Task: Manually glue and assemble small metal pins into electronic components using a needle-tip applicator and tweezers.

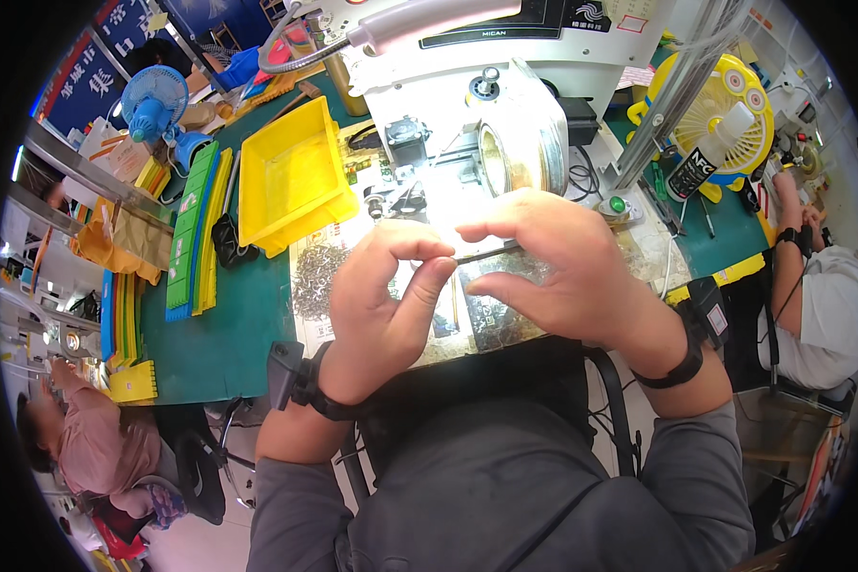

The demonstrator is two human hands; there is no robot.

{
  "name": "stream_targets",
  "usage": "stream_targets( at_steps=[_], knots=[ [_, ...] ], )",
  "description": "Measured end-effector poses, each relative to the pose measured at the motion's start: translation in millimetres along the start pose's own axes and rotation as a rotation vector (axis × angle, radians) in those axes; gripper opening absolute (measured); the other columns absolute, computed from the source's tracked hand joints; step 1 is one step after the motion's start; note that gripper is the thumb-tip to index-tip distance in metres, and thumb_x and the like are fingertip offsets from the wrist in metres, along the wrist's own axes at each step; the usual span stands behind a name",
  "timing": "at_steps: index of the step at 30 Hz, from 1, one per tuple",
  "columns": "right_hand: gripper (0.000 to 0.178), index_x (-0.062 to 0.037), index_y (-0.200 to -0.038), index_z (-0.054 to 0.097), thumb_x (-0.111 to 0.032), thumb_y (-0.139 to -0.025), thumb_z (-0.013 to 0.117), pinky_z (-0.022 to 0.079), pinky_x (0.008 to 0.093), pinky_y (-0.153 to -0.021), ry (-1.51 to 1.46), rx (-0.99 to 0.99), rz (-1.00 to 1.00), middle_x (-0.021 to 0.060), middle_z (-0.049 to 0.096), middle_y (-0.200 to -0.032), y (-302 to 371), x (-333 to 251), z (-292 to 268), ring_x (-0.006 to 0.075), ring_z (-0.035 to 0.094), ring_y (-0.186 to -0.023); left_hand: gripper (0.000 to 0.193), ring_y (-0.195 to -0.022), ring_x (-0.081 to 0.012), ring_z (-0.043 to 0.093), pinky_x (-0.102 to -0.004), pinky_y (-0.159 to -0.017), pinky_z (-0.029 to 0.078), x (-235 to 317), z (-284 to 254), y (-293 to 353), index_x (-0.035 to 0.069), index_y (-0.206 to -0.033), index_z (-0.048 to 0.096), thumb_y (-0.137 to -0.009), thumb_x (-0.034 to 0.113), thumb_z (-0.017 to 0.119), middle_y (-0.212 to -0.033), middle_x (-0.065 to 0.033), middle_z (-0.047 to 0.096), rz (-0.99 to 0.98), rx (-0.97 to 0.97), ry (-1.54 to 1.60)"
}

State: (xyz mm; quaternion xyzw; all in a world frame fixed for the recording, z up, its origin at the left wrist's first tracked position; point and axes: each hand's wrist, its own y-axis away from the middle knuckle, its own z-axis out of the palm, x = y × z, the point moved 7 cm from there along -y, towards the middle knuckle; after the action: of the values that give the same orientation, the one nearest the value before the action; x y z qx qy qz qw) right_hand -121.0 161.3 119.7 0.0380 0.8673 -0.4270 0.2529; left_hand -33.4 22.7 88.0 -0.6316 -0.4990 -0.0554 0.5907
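Note:
My left hand point(386, 296) is closed in a pinch, thumb against index finger, above the lit worktop. A thin dark rod point(486, 254) meets those fingertips and runs rightward into the gap of my right hand point(562, 262). There the thumb and index finger curve wide apart; the palm hides the rod's far end and the other fingers. Just beyond both hands stands a white bench machine point(391, 91) with a round metal wheel housing point(524, 153). A heap of small metal pieces point(320, 281) lies left of my left hand.
A yellow plastic bin point(291, 176) stands at the left beside green and yellow trays point(191, 229). A lamp on a flexible neck point(429, 24) hangs over the machine. At the right are a metal post point(663, 105), a yellow fan point(725, 114) and a black spray can point(696, 172). Co-workers sit on both sides.

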Motion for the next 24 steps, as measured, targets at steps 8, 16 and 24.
stream_targets(
  at_steps=[8,16,24],
  knots=[
    [0.012,-0.0046,-0.091,0.069,-0.011,-0.082,0.076,0.051,0.0387,-0.065,-0.082,-0.038,0.036,0.0113,0.068,-0.081,0,-3,4,0.0305,0.066,-0.073,0.010,-0.080,-0.0234,0.065,-0.0316,-0.074,0.050,4,-3,2,0.003,-0.095,0.065,-0.089,0.006,0.073,-0.088,-0.0096,0.068,-0.010,-0.004,-0.048],
    [0.007,-0.0041,-0.089,0.069,-0.007,-0.085,0.074,0.051,0.0360,-0.067,-0.130,-0.104,0.104,0.0100,0.069,-0.082,5,4,-1,0.0301,0.067,-0.074,0.013,-0.081,-0.0291,0.064,-0.0349,-0.073,0.050,16,-8,-5,0.003,-0.092,0.063,-0.084,-0.004,0.070,-0.090,-0.0135,0.066,0.054,-0.055,-0.200],
    [0.021,-0.0025,-0.102,0.067,-0.019,-0.091,0.072,0.054,0.0364,-0.075,-0.176,-0.247,0.210,0.0119,0.070,-0.089,9,-7,-31,0.0274,0.070,-0.084,0.014,-0.077,-0.0294,0.063,-0.0357,-0.070,0.050,32,-16,2,0.003,-0.088,0.063,-0.080,-0.006,0.071,-0.084,-0.0123,0.065,0.172,-0.083,-0.237]
  ],
)
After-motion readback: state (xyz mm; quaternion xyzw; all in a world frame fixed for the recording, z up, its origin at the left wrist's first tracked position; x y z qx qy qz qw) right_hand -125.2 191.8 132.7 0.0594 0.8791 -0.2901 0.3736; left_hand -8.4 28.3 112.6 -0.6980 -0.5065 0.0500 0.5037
